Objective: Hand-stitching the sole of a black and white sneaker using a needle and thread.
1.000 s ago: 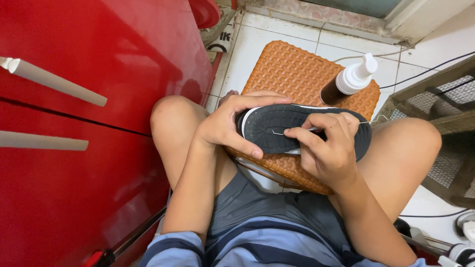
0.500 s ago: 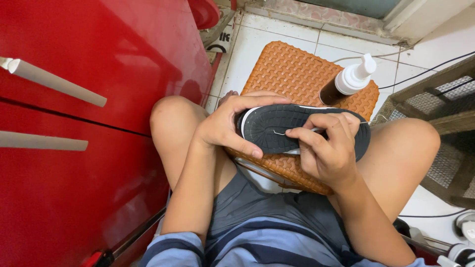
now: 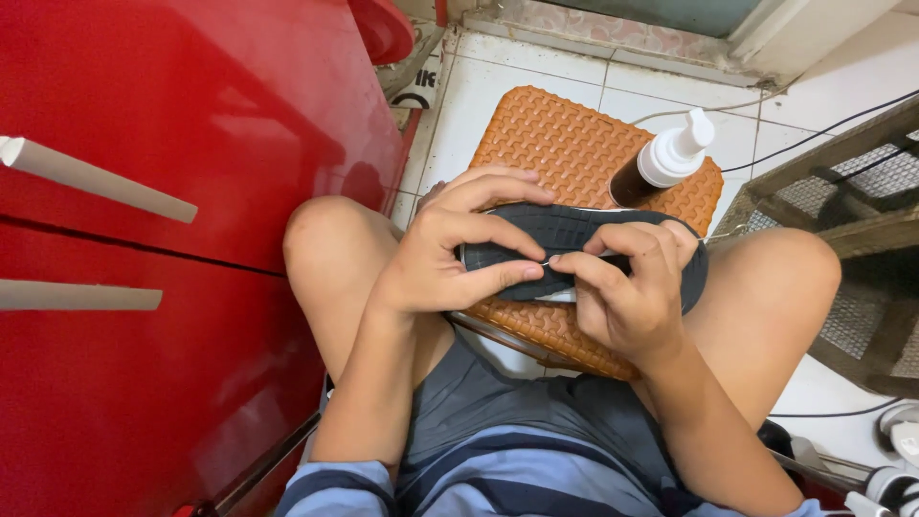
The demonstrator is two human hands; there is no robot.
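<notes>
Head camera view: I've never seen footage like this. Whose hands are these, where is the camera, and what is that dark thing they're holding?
The camera sits on a person's head and looks down at their own lap and bare hands. The left hand grips a dark shoe, turned sole up. The right hand pinches what looks like a thin needle at the sole's edge. Beneath is an orange woven stool with a brown pump bottle on it. A red cabinet stands on the left.

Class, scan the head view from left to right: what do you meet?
Red cabinet → left hand → dark shoe sole → right hand → pump bottle → wire-mesh rack.
</notes>
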